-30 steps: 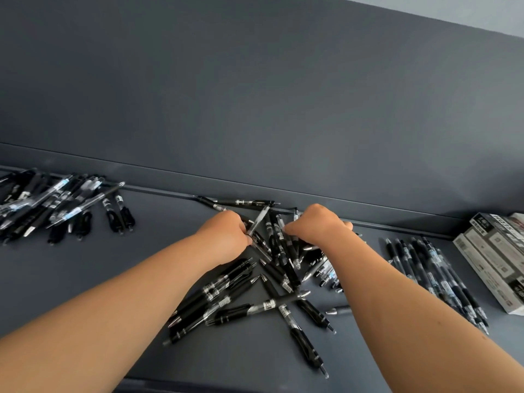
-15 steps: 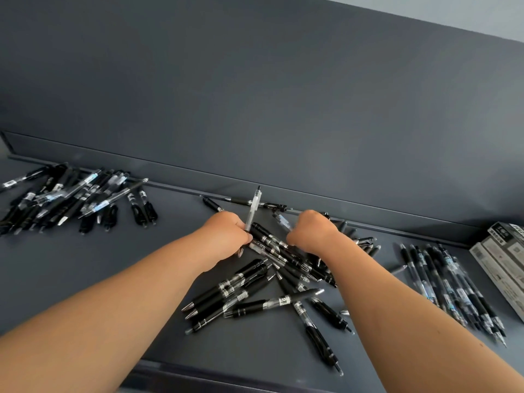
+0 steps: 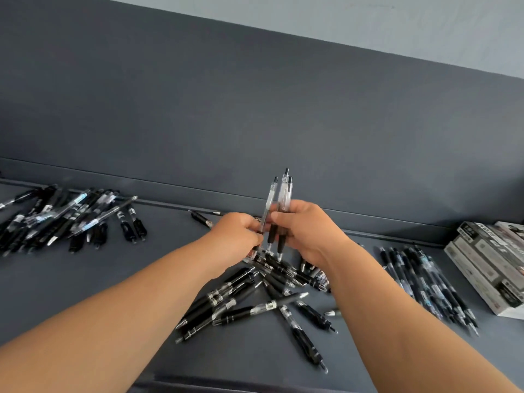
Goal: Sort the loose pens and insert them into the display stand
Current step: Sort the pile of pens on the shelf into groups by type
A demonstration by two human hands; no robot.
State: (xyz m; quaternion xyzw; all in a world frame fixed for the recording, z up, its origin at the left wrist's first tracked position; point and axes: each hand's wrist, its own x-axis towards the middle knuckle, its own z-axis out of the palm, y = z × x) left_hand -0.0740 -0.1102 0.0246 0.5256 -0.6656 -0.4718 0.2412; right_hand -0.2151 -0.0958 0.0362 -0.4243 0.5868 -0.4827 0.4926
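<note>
Since the earlier frame, both hands have risen off the middle heap, and the single clear pen then pinched in the left hand has become a small upright bundle (image 3: 279,211) of three clear pens shared between the two hands. We see the right hand (image 3: 307,232) closed around two of them, thumb across the barrels, while the left hand (image 3: 236,236) is closed with its fingertips (image 3: 256,235) pinching the lower part of the third, which stands just to the left of the other two and nearly touches them.

The relation that matters next is the long axis of the bundle: it runs close to vertical, click buttons above the grip and away from us, dark rubber sleeves and metal tips below it, pointing down at the heap. The right hand carries more of the load and sits slightly higher; the left is level with the rubber sleeves.

Directly beneath the grip lies the middle heap (image 3: 255,302), mostly black-bodied pens crossing at many angles. Well to the left of the grip lies a second group (image 3: 71,217), and to the right a third (image 3: 425,282), laid roughly parallel, beside stacked boxes (image 3: 487,265). No display stand is in view, so we judge that sorting is under way and insertion not yet begun.

The held pens have clear barrels, black buttons and black sleeves.
</note>
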